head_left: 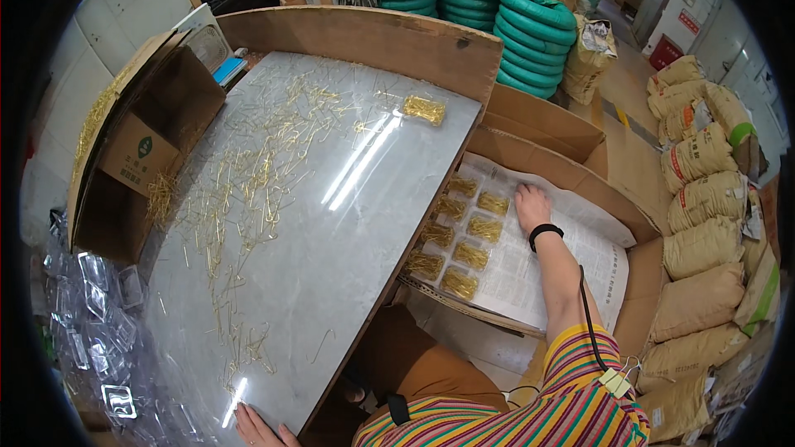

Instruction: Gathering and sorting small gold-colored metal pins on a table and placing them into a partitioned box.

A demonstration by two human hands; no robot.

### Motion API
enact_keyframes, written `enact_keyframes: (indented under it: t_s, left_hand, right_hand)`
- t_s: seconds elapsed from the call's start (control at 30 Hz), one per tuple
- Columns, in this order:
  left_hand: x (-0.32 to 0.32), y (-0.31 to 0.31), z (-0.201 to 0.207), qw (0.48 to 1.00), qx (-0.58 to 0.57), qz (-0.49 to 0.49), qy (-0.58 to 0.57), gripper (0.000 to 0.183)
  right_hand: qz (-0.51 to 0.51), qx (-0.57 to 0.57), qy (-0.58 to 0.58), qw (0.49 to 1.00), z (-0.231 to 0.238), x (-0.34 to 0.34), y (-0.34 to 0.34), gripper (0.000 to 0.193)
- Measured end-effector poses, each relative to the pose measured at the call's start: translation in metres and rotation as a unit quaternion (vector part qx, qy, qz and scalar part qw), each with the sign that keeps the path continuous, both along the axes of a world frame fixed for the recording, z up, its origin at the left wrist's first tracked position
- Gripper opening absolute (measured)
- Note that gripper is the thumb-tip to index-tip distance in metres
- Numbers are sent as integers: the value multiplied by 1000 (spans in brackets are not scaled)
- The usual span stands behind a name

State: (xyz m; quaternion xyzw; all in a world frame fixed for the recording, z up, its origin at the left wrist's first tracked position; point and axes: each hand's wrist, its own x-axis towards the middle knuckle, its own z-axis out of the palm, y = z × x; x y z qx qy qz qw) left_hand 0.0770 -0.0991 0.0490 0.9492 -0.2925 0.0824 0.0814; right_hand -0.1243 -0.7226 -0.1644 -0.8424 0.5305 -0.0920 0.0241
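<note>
My right hand (532, 207), with a black band at the wrist, reaches into a shallow cardboard box and rests palm down on the newspaper (571, 261) lining it. Its fingers look stretched out, and nothing shows in them. Just left of that hand, several small clear plastic trays filled with gold wire hooks (472, 255) lie in two rows. At the lower edge, my left hand (261, 429) lies on the grey tabletop (331, 265) with fingers apart, partly cut off by the picture's edge. Loose gold hooks (257, 174) are scattered across the table's left and middle.
One filled tray (424, 110) sits at the table's far right corner. A cardboard box (137, 149) stands on the left edge, above a heap of clear plastic trays (108, 339). Green coils (534, 41) are stacked behind; filled sacks (700, 248) line the right.
</note>
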Motion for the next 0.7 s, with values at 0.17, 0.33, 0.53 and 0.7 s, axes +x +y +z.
enact_keyframes:
  t_s: [0.17, 0.33, 0.53, 0.7]
  left_hand:
    - [0, 0, 0, 1000, 3, -1, -3, 63]
    - [-1, -1, 0, 1000, -1, 6, -8, 62]
    - [2, -4, -2, 1000, 0, 1, -18, 63]
    - [1, -2, 0, 999, 13, 7, -31, 64]
  right_hand:
    - [30, 13, -144, 989, -1, 3, -3, 40]
    - [77, 63, -170, 980, 13, 20, -12, 39]
    - [127, 173, -172, 961, 5, 37, -49, 47]
    - [97, 143, -95, 980, 12, 78, -29, 48]
